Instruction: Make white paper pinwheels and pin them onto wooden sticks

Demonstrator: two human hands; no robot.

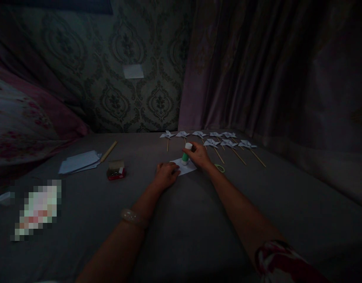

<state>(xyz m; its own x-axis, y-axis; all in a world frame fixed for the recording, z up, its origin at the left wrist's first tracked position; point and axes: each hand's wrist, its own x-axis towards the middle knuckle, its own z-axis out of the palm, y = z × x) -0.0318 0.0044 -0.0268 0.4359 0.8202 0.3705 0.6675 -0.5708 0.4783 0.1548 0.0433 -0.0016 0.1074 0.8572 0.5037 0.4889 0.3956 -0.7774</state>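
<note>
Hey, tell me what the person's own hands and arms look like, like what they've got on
Both the left hand and right hand are ungloved. A pale, rounded bangle circles the left forearm. The right arm shows a patterned sleeve in dark red and white; no left sleeve is visible.

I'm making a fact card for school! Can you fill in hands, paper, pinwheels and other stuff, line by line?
Left hand: at the left end of the paper
Right hand: holding a green-and-white glue stick
Paper: white, flat, under the glue stick
Pinwheels: eight, white, toward the back
Left side: paper stack, small open red box
</note>
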